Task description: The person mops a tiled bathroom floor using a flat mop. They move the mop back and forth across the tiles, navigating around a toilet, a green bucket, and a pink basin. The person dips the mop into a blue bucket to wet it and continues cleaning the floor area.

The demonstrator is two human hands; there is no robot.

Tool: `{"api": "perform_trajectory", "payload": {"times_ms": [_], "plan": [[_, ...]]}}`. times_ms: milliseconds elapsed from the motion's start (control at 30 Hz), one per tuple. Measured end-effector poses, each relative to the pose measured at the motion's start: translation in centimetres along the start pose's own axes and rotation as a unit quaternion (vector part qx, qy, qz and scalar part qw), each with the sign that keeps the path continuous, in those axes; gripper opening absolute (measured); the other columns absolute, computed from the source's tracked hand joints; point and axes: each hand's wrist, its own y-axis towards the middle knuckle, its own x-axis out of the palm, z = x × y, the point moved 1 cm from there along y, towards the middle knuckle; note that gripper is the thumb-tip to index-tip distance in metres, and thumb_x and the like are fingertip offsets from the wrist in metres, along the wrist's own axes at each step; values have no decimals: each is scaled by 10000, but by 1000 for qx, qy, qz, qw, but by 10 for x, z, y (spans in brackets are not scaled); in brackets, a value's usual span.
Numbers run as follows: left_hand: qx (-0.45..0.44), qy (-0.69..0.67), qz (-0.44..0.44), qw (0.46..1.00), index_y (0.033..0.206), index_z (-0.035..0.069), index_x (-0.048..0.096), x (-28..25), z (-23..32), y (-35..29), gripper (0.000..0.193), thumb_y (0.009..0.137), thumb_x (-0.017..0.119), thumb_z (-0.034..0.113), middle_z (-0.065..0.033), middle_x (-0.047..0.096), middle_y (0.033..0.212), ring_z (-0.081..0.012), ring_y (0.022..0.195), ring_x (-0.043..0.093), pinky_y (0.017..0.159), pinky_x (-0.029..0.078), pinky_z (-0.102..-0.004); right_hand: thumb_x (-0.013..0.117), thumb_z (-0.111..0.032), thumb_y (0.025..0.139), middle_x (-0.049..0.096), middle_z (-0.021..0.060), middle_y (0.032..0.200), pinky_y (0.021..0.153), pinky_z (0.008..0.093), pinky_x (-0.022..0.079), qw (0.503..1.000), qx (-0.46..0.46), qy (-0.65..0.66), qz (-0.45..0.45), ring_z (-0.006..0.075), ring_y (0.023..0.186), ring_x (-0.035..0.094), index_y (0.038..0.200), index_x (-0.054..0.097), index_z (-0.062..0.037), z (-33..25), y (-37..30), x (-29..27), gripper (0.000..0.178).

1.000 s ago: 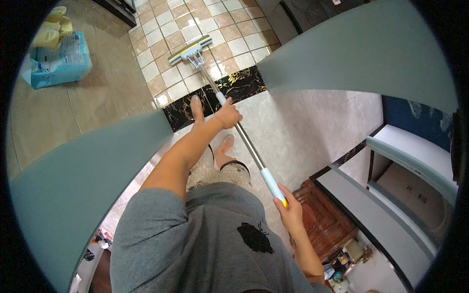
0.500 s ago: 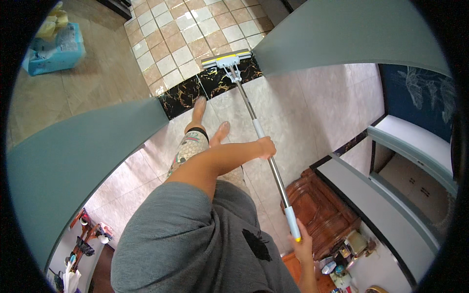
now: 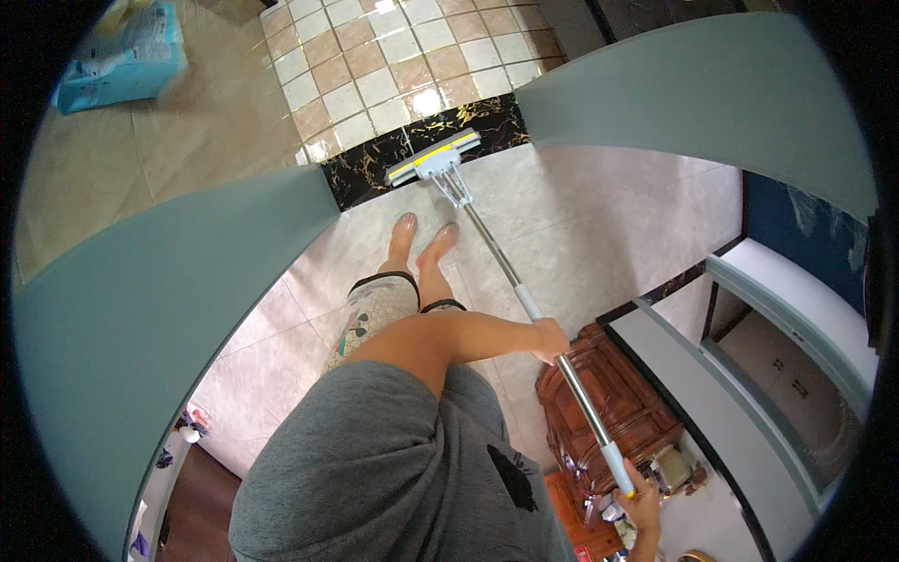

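Observation:
A sponge mop (image 3: 437,165) with a grey and yellow head and a long steel pole slants across the view from the doorway down to the lower right. Its head rests on the black, gold-veined threshold (image 3: 361,167), at the side nearer me. My left hand (image 3: 551,340) is wrapped round the middle of the pole, just below a light grey grip. Down at the pole's lower end, my right hand (image 3: 642,496) is closed on the handle by its yellow tip; some of its fingers are hidden.
Grey walls (image 3: 178,290) flank the doorway on both sides. Beyond the threshold lies a shiny checkered tile floor (image 3: 393,70). A blue package (image 3: 126,61) sits at the far left. Carved wooden furniture (image 3: 609,403) with small items on it stands to the right, near the pole.
The mop head has come back toward me from the threshold's far edge. Both hands have moved down and right with the pole. My forward foot has drawn back beside the other.

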Motion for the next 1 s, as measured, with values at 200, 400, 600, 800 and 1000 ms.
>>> {"api": "perform_trajectory", "payload": {"times_ms": [200, 400, 600, 800, 1000], "plan": [[-52, -7, 63, 997, 918, 161, 690, 0, -24, -35, 260, 803, 650, 392, -59, 697, 838, -275, 845, 677, 736, 517, -418, 710, -54, 712, 655, 164, 1201, 862, 306, 497, 999, 9, -45, -29, 197, 999, 666, 1303, 587, -89, -24, 40, -10, 604], [-127, 36, 45, 990, 823, 137, 708, 22, -61, -63, 198, 774, 637, 315, -71, 698, 806, -271, 846, 682, 736, 513, -415, 679, -90, 716, 679, 207, 957, 683, 338, 540, 994, -95, -52, -8, 300, 713, 691, 1314, 587, -217, -2, 74, 48, 619], [-226, 102, 42, 968, 783, 148, 710, 78, -108, -101, 135, 756, 662, 271, -62, 693, 778, -251, 806, 674, 760, 480, -401, 703, -136, 738, 670, 211, 826, 641, 411, 531, 978, -197, -66, 4, 347, 690, 664, 1331, 568, -237, 14, 113, 132, 616], [-219, 115, 92, 965, 761, 149, 692, 121, -92, -86, 79, 747, 665, 222, -65, 679, 757, -256, 787, 662, 773, 473, -395, 706, -181, 724, 605, 153, 656, 560, 439, 503, 961, -225, -156, 40, 329, 587, 622, 1385, 506, -279, 67, 97, 165, 698], [-190, 142, 78, 968, 779, 168, 691, 159, -37, -41, 68, 749, 655, 217, -29, 665, 732, -237, 790, 649, 756, 483, -388, 707, -116, 726, 644, 157, 711, 569, 393, 514, 961, -205, -184, 38, 309, 617, 649, 1326, 577, -224, 132, 67, 161, 624]]}}
